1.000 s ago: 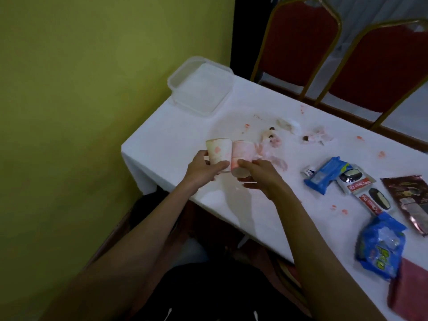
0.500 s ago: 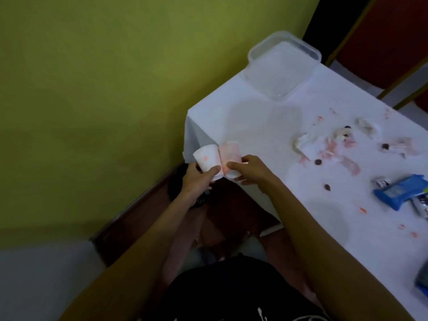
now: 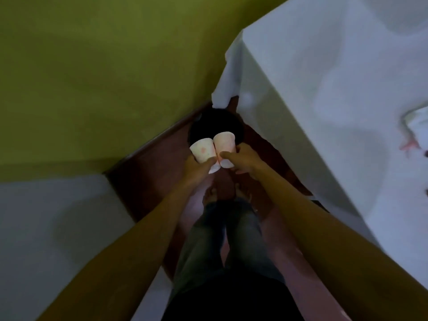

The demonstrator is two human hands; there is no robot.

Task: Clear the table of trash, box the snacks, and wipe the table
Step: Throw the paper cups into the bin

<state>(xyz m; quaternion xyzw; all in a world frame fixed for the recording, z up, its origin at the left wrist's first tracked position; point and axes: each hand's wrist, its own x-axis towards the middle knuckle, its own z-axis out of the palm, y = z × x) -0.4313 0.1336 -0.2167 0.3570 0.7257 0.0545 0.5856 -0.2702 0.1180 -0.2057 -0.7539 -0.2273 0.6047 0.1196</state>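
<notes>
Jeans (image 3: 234, 239) and a black top (image 3: 231, 302) fill the bottom of the shot, with bare feet (image 3: 209, 193) poking out below on the reddish-brown floor (image 3: 150, 172). Both forearms reach straight ahead from the lower corners.

Left hand (image 3: 196, 170) has its fingers and thumb wrapped round the bottom end of the left cup (image 3: 203, 150), a pale paper one with pinkish blotches. Right hand (image 3: 245, 159) does the same to the right cup (image 3: 224, 142), thumb across the front and fingers curled behind it, so both grips are tight round a cup near the base. The two cups sit side by side, touching, both tipped so their wider rims point away from the person.

Right behind the cups, on the floor, is a dark round bin (image 3: 215, 123), and the cups are held over its near side. Pretty dim down there, so I can't make out anything inside it.

Off to the right is the table (image 3: 312, 100) under a white cloth, its corner hanging down just beside the bin. At the far right edge of it there's a crumpled tissue (image 3: 414, 123) with pink stains, plus a couple of dark crumbs (image 3: 425, 154) near it. Farthest back is the yellow-green wall (image 3: 92, 66).
</notes>
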